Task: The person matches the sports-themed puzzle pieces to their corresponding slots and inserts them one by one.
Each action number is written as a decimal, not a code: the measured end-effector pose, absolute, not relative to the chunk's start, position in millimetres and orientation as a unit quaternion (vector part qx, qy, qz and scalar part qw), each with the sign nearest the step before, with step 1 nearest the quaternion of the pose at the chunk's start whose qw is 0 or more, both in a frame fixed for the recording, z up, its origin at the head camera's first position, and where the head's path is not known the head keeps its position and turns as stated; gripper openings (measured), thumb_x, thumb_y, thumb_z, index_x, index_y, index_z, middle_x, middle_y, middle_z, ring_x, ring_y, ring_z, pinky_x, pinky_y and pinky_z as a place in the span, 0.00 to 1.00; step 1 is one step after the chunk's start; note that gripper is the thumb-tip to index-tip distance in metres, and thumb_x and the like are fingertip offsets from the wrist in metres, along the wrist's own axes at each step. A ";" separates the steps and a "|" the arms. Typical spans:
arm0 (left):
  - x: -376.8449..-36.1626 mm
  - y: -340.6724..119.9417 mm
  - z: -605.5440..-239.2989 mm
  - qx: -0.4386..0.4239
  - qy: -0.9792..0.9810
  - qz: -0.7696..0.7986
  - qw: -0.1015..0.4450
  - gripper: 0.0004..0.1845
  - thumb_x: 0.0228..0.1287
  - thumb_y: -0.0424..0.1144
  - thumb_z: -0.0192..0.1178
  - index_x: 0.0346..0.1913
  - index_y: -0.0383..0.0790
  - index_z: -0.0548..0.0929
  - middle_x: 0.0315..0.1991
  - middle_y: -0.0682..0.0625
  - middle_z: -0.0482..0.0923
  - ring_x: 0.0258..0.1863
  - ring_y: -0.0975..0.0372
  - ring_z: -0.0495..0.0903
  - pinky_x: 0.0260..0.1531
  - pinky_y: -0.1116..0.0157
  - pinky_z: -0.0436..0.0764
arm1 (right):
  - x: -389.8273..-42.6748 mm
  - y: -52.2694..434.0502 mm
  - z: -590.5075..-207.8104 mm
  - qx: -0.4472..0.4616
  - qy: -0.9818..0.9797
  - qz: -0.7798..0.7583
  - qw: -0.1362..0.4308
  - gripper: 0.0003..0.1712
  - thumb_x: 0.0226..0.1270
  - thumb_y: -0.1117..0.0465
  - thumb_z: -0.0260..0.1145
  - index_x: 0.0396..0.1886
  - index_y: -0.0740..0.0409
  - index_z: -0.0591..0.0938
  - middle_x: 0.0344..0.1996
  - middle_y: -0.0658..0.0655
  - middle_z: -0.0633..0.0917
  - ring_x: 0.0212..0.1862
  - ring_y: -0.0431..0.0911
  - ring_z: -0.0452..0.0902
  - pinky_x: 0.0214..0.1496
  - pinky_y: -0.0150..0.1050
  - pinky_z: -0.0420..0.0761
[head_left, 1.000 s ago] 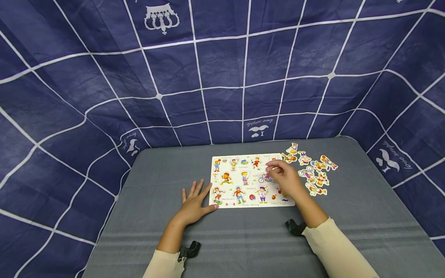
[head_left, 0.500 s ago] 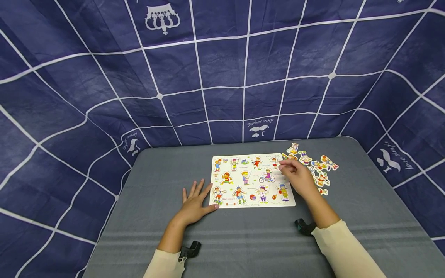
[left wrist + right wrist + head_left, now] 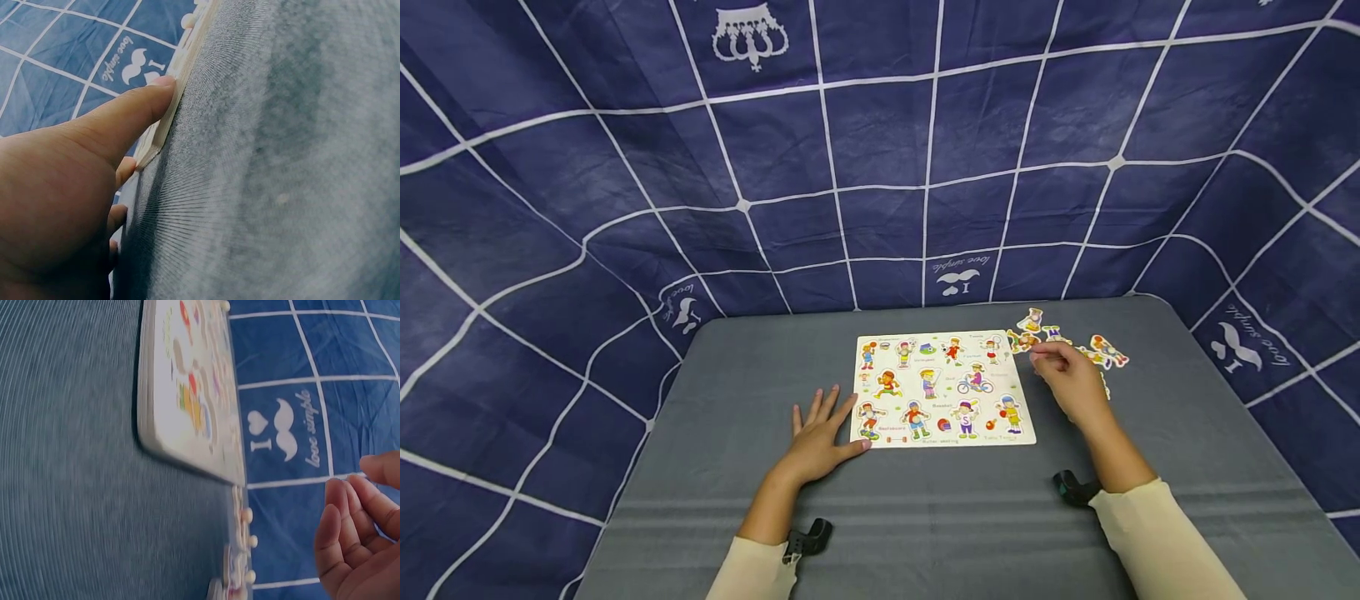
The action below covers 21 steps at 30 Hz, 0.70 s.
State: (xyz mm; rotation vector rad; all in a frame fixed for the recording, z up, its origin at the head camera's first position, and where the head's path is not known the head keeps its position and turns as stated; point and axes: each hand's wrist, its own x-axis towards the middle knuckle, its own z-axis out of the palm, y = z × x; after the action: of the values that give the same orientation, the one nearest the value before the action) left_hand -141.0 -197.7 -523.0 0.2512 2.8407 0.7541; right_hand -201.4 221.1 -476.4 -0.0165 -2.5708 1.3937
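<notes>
A white puzzle board (image 3: 945,441) printed with sport figures lies flat on the grey table; its thick edge shows in the right wrist view (image 3: 145,381). My left hand (image 3: 831,425) rests flat on the table, its thumb (image 3: 134,106) touching the board's left edge (image 3: 178,75). My right hand (image 3: 1047,357) hovers just right of the board over several loose cut-out figure pieces (image 3: 1103,353), fingers loosely curled (image 3: 356,512) and holding nothing. Knobbed pieces (image 3: 242,547) lie on the cloth beside the board.
The grey table top (image 3: 737,375) is ringed by a dark blue cloth with white lines (image 3: 880,150) on the back and sides. Black wrist mounts (image 3: 805,537) sit at both cuffs.
My right hand has moved right, from above the board's upper right part to the pile of loose pieces. The left hand and the board have not moved.
</notes>
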 end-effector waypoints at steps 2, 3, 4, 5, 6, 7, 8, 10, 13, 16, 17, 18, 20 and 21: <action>-140.8 -198.0 -522.3 0.084 0.959 0.253 0.097 0.48 0.61 0.69 0.62 0.80 0.59 0.58 0.84 0.46 0.42 0.83 0.45 0.34 0.73 0.32 0.27 | -201.3 226.2 -476.8 -0.012 -0.877 0.467 0.111 0.17 0.73 0.55 0.65 0.52 0.62 0.85 0.41 0.63 0.88 0.29 0.25 0.76 0.30 0.26 0.75; -140.7 -198.1 -521.9 0.084 0.959 0.254 0.096 0.48 0.61 0.69 0.62 0.80 0.59 0.58 0.84 0.46 0.43 0.83 0.45 0.34 0.73 0.32 0.26 | -201.3 229.0 -477.1 -0.015 -0.879 0.464 0.113 0.17 0.73 0.55 0.65 0.52 0.62 0.85 0.42 0.63 0.88 0.29 0.25 0.75 0.29 0.26 0.75; -140.6 -198.2 -521.5 0.085 0.959 0.254 0.096 0.48 0.61 0.69 0.62 0.80 0.59 0.58 0.84 0.46 0.42 0.83 0.45 0.34 0.73 0.32 0.26 | -201.6 232.3 -477.8 -0.017 -0.879 0.462 0.115 0.17 0.73 0.55 0.64 0.52 0.63 0.85 0.42 0.64 0.87 0.29 0.24 0.74 0.29 0.26 0.75; -140.7 -198.1 -521.1 0.085 0.958 0.254 0.097 0.48 0.61 0.69 0.62 0.80 0.59 0.57 0.84 0.46 0.42 0.83 0.45 0.34 0.73 0.32 0.26 | -201.8 235.7 -478.4 -0.019 -0.880 0.459 0.117 0.17 0.73 0.56 0.64 0.52 0.63 0.85 0.42 0.65 0.87 0.29 0.24 0.74 0.29 0.25 0.75; -140.7 -198.0 -520.8 0.086 0.959 0.253 0.098 0.48 0.61 0.69 0.62 0.81 0.59 0.57 0.84 0.46 0.42 0.83 0.46 0.33 0.73 0.33 0.26 | -201.9 239.3 -479.0 -0.020 -0.882 0.456 0.117 0.17 0.73 0.57 0.64 0.52 0.64 0.85 0.43 0.65 0.87 0.29 0.23 0.73 0.29 0.24 0.74; -140.6 -198.3 -520.8 0.086 0.959 0.254 0.097 0.48 0.61 0.69 0.62 0.80 0.59 0.57 0.84 0.46 0.42 0.83 0.45 0.33 0.73 0.32 0.26 | -202.3 242.3 -479.9 -0.019 -0.883 0.454 0.117 0.16 0.73 0.58 0.63 0.52 0.65 0.85 0.43 0.67 0.87 0.29 0.22 0.73 0.29 0.23 0.75; -140.5 -198.5 -521.1 0.086 0.958 0.255 0.096 0.48 0.61 0.69 0.62 0.80 0.59 0.58 0.84 0.45 0.43 0.83 0.45 0.34 0.73 0.32 0.26 | -202.7 245.4 -480.9 -0.019 -0.884 0.452 0.116 0.16 0.73 0.59 0.63 0.52 0.66 0.84 0.43 0.68 0.87 0.29 0.22 0.73 0.30 0.23 0.75; -140.4 -198.5 -521.4 0.087 0.959 0.254 0.094 0.48 0.61 0.69 0.62 0.80 0.59 0.58 0.84 0.45 0.43 0.83 0.45 0.34 0.73 0.32 0.26 | -203.0 250.9 -482.0 -0.020 -0.884 0.453 0.113 0.16 0.73 0.61 0.63 0.52 0.68 0.84 0.43 0.69 0.87 0.29 0.21 0.73 0.31 0.21 0.74; -140.6 -198.2 -522.3 0.087 0.959 0.254 0.092 0.47 0.61 0.69 0.62 0.80 0.59 0.58 0.84 0.45 0.43 0.83 0.45 0.35 0.73 0.32 0.27 | -202.7 257.7 -482.7 -0.020 -0.889 0.445 0.110 0.17 0.72 0.62 0.62 0.53 0.70 0.83 0.43 0.71 0.87 0.29 0.19 0.71 0.32 0.19 0.74; -140.7 -198.1 -522.7 0.086 0.959 0.254 0.091 0.47 0.61 0.69 0.62 0.80 0.59 0.58 0.84 0.45 0.43 0.83 0.45 0.35 0.73 0.32 0.26 | -202.7 262.2 -482.3 -0.021 -0.897 0.427 0.112 0.16 0.71 0.63 0.62 0.52 0.70 0.83 0.43 0.71 0.87 0.30 0.16 0.69 0.33 0.18 0.72; -140.8 -198.2 -522.9 0.086 0.959 0.254 0.090 0.48 0.61 0.69 0.62 0.80 0.58 0.59 0.83 0.45 0.44 0.83 0.45 0.35 0.73 0.32 0.26 | -202.6 263.2 -481.8 -0.022 -0.901 0.418 0.112 0.16 0.71 0.62 0.63 0.52 0.70 0.83 0.43 0.71 0.87 0.30 0.16 0.68 0.33 0.18 0.71; -140.9 -198.3 -523.1 0.086 0.959 0.255 0.089 0.48 0.61 0.69 0.62 0.80 0.58 0.59 0.83 0.45 0.44 0.83 0.45 0.35 0.73 0.32 0.26 | -202.7 264.3 -481.4 -0.022 -0.906 0.409 0.110 0.16 0.71 0.63 0.63 0.51 0.70 0.83 0.42 0.71 0.87 0.29 0.16 0.68 0.33 0.19 0.71; -140.8 -198.6 -522.6 0.087 0.959 0.254 0.090 0.48 0.61 0.69 0.62 0.80 0.59 0.59 0.84 0.45 0.44 0.83 0.45 0.34 0.73 0.32 0.26 | -202.9 265.7 -480.2 -0.025 -0.914 0.391 0.104 0.16 0.70 0.63 0.63 0.50 0.70 0.84 0.42 0.70 0.88 0.30 0.17 0.68 0.33 0.22 0.71; -140.9 -198.7 -522.5 0.087 0.959 0.254 0.090 0.48 0.61 0.69 0.62 0.80 0.59 0.58 0.84 0.45 0.43 0.83 0.45 0.34 0.73 0.32 0.26 | -203.5 266.5 -480.1 -0.026 -0.918 0.382 0.101 0.15 0.70 0.62 0.63 0.49 0.69 0.84 0.41 0.69 0.88 0.30 0.20 0.69 0.33 0.24 0.71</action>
State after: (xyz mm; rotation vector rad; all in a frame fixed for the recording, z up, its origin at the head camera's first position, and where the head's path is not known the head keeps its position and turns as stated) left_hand -140.9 -198.7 -522.5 0.2578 2.8519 0.7554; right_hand -203.5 266.5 -480.1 -0.0761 -2.7138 1.1279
